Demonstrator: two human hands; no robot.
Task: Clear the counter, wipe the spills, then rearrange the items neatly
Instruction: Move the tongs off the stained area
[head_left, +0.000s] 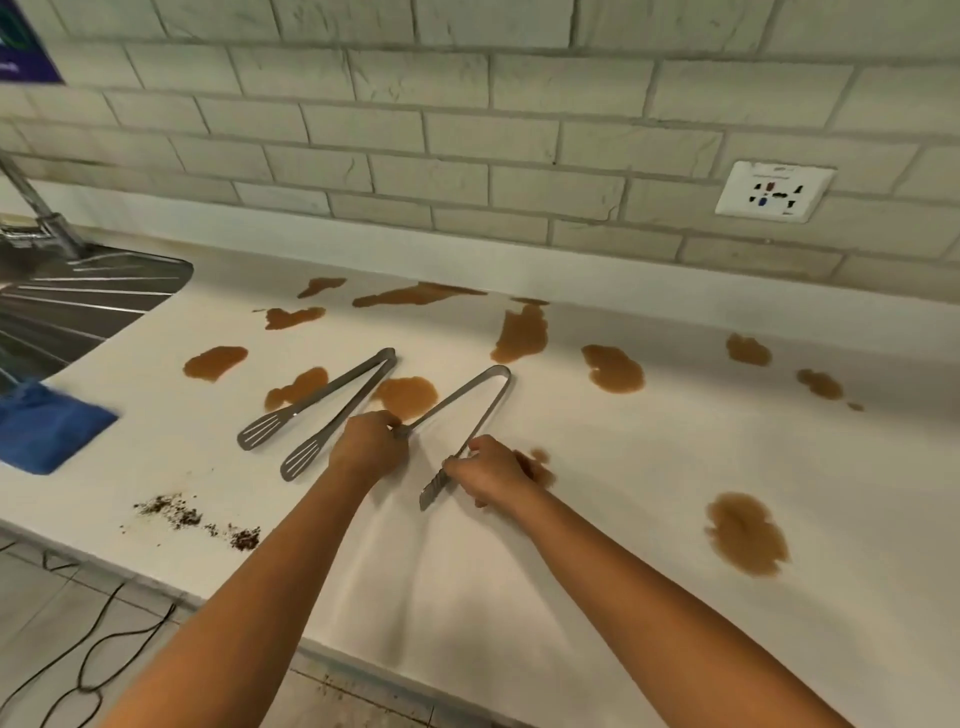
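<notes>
Clearing is the step we judge to be in hand: both our hands are on the plain tongs (467, 410), which lie on the white desk (597, 519) among brown spills (613, 369). Our left hand (371, 441) pinches the end of one arm, its fingers curled around the metal, and our right hand (488, 470) grips the other arm near its serrated tip. Just to the left, a second pair, the slotted tongs (322, 408), rests untouched with its arms crossing two puddles.

Next, we reckon, the move calls for squeezing the two arms together, lifting the tongs straight up and carrying them off toward the sink drainboard (78, 296) at far left, so the blue cloth (47, 426) beside it can be taken up for wiping. Nothing has been wiped yet.

For room, the near edge of the desk runs diagonally below our forearms, with dark crumbs (197, 519) close to it. A bare patch lies between our arms; puddles ring the tongs on the far side and right, so a dragged tool would smear them.
</notes>
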